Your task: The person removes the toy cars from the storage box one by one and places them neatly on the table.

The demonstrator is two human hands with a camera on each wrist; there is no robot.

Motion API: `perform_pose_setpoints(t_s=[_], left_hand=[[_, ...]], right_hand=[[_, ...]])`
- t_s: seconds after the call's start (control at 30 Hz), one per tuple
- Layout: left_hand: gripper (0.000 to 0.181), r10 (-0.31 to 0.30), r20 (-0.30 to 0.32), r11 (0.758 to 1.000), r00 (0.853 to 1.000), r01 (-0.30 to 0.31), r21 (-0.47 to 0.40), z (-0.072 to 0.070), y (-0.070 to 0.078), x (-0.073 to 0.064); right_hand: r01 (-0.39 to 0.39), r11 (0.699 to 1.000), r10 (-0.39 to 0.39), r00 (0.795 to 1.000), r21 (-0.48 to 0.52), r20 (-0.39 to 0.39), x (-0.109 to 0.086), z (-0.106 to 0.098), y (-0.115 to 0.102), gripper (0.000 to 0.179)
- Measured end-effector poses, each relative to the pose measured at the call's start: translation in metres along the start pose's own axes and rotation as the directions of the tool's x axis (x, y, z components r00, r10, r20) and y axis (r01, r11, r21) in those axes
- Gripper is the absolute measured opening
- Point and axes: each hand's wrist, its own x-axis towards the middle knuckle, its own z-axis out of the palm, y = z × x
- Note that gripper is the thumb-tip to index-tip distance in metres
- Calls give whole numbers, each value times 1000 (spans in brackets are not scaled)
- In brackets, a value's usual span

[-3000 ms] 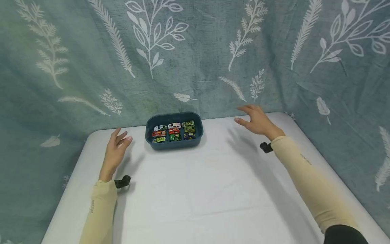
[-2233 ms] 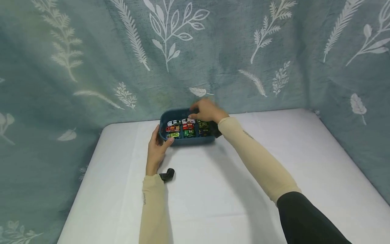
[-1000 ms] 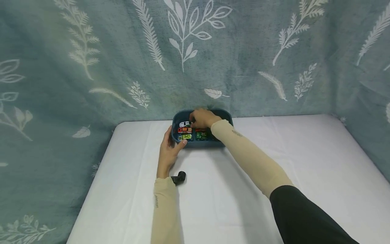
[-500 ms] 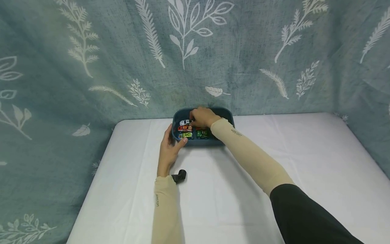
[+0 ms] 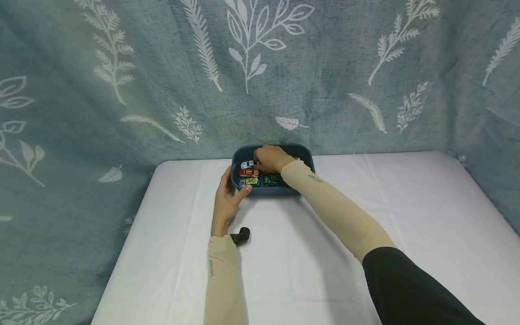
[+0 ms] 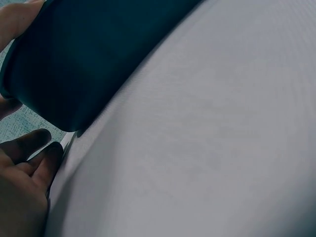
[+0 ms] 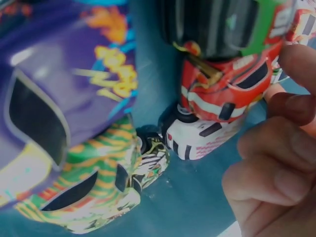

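— Is that a white table (image 5: 162, 253) under the blue tray (image 5: 276, 191)?
— Yes. The left hand (image 5: 226, 198) clamps the tray's left end; the right hand (image 5: 271, 158) dips inside it, fingers bent.
— Pinching anything?
— I can't tell. Toy cars (image 7: 227, 94) sit in rows inside the tray, the orange car (image 5: 249, 173) near its left end.
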Motion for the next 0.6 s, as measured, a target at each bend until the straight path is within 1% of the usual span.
perform_pose_setpoints(t_s=[0.03,0.17,0.23,0.3,0.4,0.47,0.53,0.6], left_hand=[[90,-6,1,1000,1000,6,0,0,2,0],[88,-27,2,1000,1000,27,0,0,22,-6],[86,-26,2,1000,1000,26,-9,0,31,-10],[86,-22,1,1000,1000,22,-14,0,36,-12],[85,-18,2,1000,1000,18,-21,2,37,-13],[85,-19,4,1000,1000,19,-15,2,35,-12],[86,-18,5,1000,1000,18,-5,2,29,-10],[87,-16,-2,1000,1000,16,5,1,21,-6]], right_hand=[[2,1000,-2,1000,-2,-4,0,0,-1,40],[14,1000,-15,1000,-15,-18,0,0,-2,37],[21,1000,-21,1000,-24,-21,0,0,-2,38],[26,999,-26,1000,-30,-12,-2,-1,-2,39],[23,999,-23,1000,-32,7,-4,-2,0,41],[21,999,-21,1000,-39,15,-7,-4,1,42],[21,999,-21,1000,-45,8,-9,-7,1,42],[21,998,-22,1000,-55,-13,-11,-13,1,43]])
